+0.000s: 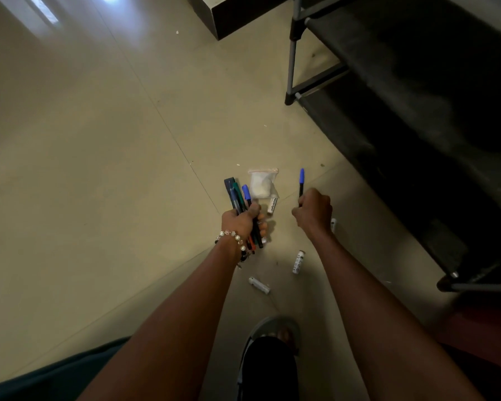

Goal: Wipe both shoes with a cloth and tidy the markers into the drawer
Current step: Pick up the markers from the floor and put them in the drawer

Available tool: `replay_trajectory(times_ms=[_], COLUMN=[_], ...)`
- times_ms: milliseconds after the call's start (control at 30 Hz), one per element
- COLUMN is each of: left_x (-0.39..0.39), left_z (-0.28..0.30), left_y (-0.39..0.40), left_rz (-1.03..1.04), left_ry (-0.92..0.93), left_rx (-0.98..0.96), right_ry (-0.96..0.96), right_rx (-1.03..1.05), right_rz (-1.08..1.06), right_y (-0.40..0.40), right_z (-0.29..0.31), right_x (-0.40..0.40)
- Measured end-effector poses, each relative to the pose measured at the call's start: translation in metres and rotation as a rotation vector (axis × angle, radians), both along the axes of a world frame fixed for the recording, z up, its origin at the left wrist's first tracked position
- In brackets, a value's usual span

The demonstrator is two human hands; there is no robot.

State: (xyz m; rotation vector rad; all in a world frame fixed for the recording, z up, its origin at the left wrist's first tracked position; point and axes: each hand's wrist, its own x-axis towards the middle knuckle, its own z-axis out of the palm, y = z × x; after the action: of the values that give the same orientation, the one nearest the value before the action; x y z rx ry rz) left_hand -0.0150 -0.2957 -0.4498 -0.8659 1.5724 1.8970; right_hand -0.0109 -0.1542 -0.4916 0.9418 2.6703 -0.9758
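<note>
The pale tiled floor point(99, 169) fills most of the frame, and a dark fabric rack point(417, 117) on grey poles runs down the right side from the upper right. Both forearms reach up from the bottom edge toward the middle. The left hand point(242, 219), with a beaded bracelet point(233, 238) at the wrist, has its fingers curled round a bundle of markers point(237, 195) whose dark, green and blue caps fan upward above the fist. Just right of it the right hand point(314, 211) is closed round a single blue-capped marker point(301, 182) that stands upright out of the fist. Between the two hands a small clear bag of white stuff point(261, 183) lies on the floor, a white marker point(272, 205) touching its lower right corner. Below the hands two more white markers point(298, 261) point(259, 285) lie apart on the tiles, and a fourth white one point(333, 224) peeks out just right of the right wrist
</note>
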Motion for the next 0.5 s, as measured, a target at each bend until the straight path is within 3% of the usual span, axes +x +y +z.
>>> replay_trajectory(times_ms=[100, 167, 333, 500], left_x=[-0.007, -0.016, -0.043, -0.022], left_z=[0.015, 0.033, 0.133, 0.243], left_y=[0.012, 0.022, 0.058, 0.099], left_rz=[-0.093, -0.193, -0.408, -0.482], left_ry=[-0.023, -0.037, 0.098, 0.279], left_rx=[0.05, 0.08, -0.006, -0.008], right_ry=[-0.003, 0.018, 0.13, 0.339], right_rx=[-0.573, -0.867, -0.896, -0.867], right_rz=[-0.315, -0.394, -0.365, -0.365], right_y=[0.012, 0.023, 0.043, 0.058], right_z=[0.036, 0.069, 0.168, 0.269], right_x=[-0.011, -0.012, 0.013, 0.074])
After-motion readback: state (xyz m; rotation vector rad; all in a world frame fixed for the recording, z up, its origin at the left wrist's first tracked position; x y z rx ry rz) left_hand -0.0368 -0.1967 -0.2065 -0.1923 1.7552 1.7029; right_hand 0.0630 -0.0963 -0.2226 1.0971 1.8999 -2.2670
